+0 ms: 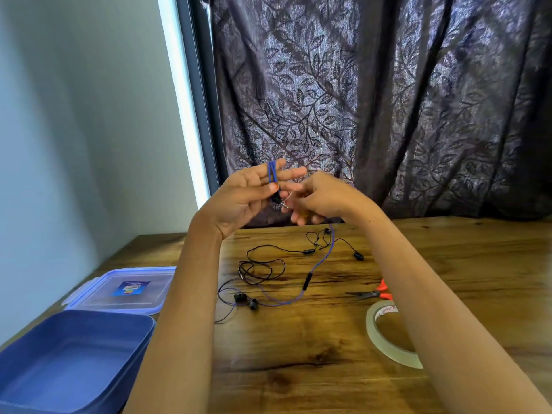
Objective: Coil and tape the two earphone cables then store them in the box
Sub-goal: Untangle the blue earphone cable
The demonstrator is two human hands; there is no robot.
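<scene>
My left hand (245, 195) is raised above the table with the blue earphone cable (321, 261) looped over its fingers, thumb pressing the loops and the jack end. Beside it my right hand (321, 198) pinches the same cable, which hangs down to the table; its two black earbuds (246, 300) lie near the front. The black earphone cable (263, 267) lies loose and tangled on the wooden table (298, 369). An open blue box (71, 363) stands at the lower left.
The box's clear lid (125, 291) lies behind the box. A roll of clear tape (388, 333) and small orange-handled scissors (373, 292) lie at the right, partly under my right forearm. A dark leaf-patterned curtain hangs behind the table.
</scene>
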